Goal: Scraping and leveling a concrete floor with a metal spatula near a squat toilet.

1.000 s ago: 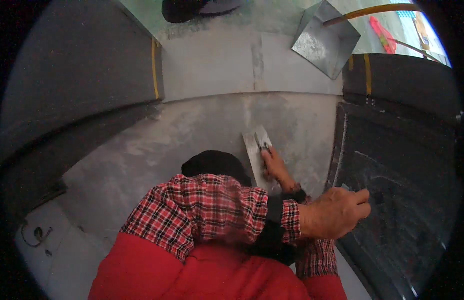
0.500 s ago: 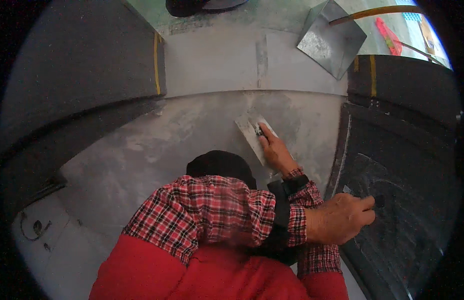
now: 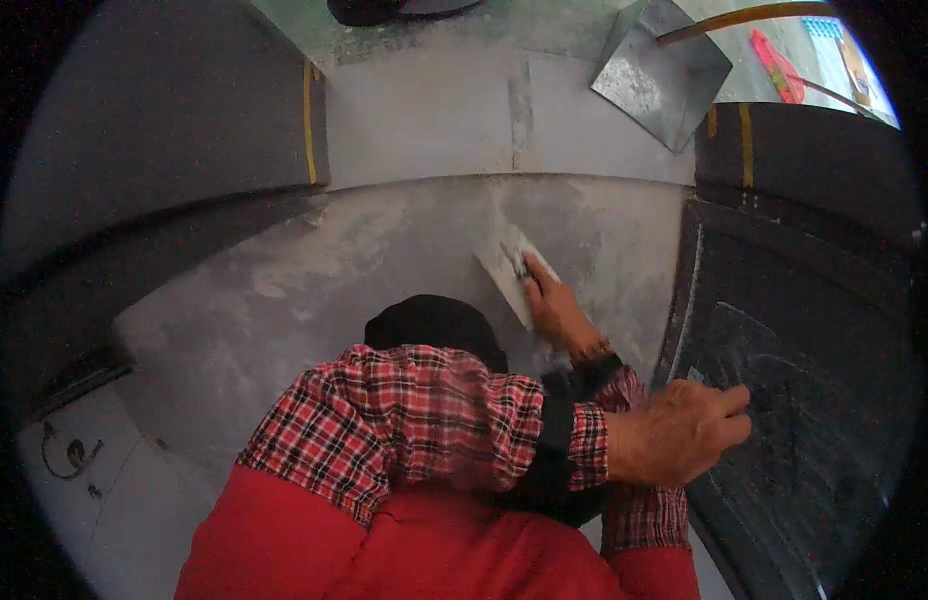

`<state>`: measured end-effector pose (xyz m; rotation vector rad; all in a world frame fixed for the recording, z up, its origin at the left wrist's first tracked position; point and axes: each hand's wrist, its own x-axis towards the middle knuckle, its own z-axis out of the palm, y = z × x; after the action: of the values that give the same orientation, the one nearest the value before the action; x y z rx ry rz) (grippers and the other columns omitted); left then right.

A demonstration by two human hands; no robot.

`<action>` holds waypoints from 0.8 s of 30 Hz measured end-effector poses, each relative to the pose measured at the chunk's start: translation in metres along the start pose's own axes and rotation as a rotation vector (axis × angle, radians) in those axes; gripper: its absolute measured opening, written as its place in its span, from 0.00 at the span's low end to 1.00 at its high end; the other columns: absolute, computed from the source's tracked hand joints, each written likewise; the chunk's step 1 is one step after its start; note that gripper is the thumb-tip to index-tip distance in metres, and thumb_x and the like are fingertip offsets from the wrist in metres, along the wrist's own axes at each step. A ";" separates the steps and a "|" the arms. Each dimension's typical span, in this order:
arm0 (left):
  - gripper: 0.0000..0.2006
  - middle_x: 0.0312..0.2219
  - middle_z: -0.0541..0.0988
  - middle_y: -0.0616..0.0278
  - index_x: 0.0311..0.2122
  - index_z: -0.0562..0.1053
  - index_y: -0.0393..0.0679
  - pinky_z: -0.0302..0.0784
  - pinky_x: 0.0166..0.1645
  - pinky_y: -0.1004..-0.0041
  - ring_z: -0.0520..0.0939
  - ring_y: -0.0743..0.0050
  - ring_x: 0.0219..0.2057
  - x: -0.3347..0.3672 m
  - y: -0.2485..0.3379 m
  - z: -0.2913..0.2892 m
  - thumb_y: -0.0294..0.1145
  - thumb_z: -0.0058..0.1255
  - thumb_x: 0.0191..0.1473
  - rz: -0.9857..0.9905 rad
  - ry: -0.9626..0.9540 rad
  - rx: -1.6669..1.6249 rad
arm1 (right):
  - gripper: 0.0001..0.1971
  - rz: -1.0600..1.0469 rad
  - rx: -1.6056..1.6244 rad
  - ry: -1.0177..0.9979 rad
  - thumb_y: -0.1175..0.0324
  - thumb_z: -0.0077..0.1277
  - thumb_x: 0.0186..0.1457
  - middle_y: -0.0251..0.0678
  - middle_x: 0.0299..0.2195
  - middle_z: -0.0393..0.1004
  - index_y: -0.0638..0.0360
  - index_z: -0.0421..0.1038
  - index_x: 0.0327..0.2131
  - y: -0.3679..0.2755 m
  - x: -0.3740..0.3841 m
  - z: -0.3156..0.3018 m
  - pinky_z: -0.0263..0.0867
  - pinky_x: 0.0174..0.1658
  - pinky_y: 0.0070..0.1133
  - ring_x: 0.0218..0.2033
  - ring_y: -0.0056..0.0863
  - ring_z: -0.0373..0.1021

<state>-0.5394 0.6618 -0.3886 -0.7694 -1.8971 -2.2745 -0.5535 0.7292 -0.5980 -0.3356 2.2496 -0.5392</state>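
Observation:
My right hand [image 3: 564, 312] is closed around the grip of a flat, pale-smeared trowel [image 3: 505, 278]. The trowel's blade lies on or just over a grey, patchily smeared surface [image 3: 314, 270], and its edges look blurred. Crossing over the right forearm, my left arm in a red plaid sleeve [image 3: 414, 420] reaches right. My left hand [image 3: 674, 430] has its fingers curled at the dusty dark panel [image 3: 794, 400]. Whatever those fingers hold, if anything, is hidden. A black rounded shape [image 3: 434, 328] sits just beyond the left sleeve.
Dark walls or panels with yellow strips stand at left [image 3: 174, 110] and right. Beyond a curved seam lies a paler strip [image 3: 414, 120]. On the far right is a metal dustpan [image 3: 664, 75] with a wooden handle. A dark curled scrap [image 3: 69, 460] lies at lower left.
My right hand and the trowel have shifted slightly nearer and to the right over the grey surface. The left hand stays in about the same place, and the view has moved a little.

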 end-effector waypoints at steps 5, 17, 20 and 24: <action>0.12 0.30 0.67 0.51 0.29 0.65 0.38 0.73 0.26 0.62 0.74 0.53 0.25 -0.001 -0.002 0.010 0.27 0.51 0.37 0.016 -0.018 -0.003 | 0.24 -0.035 0.208 0.073 0.64 0.37 0.56 0.53 0.48 0.63 0.53 0.52 0.57 -0.020 0.038 -0.013 0.58 0.50 0.30 0.48 0.47 0.62; 0.11 0.31 0.67 0.51 0.30 0.67 0.35 0.73 0.30 0.64 0.76 0.54 0.27 -0.009 0.008 0.021 0.23 0.51 0.36 -0.037 -0.223 -0.065 | 0.24 0.434 0.686 0.426 0.62 0.36 0.58 0.33 0.22 0.66 0.53 0.52 0.57 0.100 -0.035 0.016 0.62 0.23 0.20 0.19 0.20 0.62; 0.12 0.32 0.68 0.52 0.31 0.67 0.36 0.73 0.30 0.65 0.76 0.54 0.27 -0.002 0.006 0.028 0.23 0.51 0.36 -0.052 -0.314 -0.015 | 0.23 0.419 0.579 0.422 0.61 0.38 0.57 0.33 0.22 0.66 0.50 0.52 0.57 0.126 -0.041 -0.011 0.61 0.20 0.21 0.18 0.20 0.62; 0.12 0.32 0.68 0.52 0.31 0.67 0.36 0.73 0.29 0.64 0.76 0.54 0.27 -0.004 -0.005 0.025 0.24 0.51 0.36 -0.062 -0.286 0.011 | 0.25 0.523 0.317 0.395 0.57 0.37 0.57 0.52 0.40 0.69 0.54 0.51 0.57 0.118 -0.112 0.100 0.64 0.37 0.34 0.34 0.43 0.68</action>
<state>-0.5299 0.6858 -0.3920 -1.1015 -2.0733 -2.2907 -0.4128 0.8505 -0.6437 0.5524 2.4371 -0.7041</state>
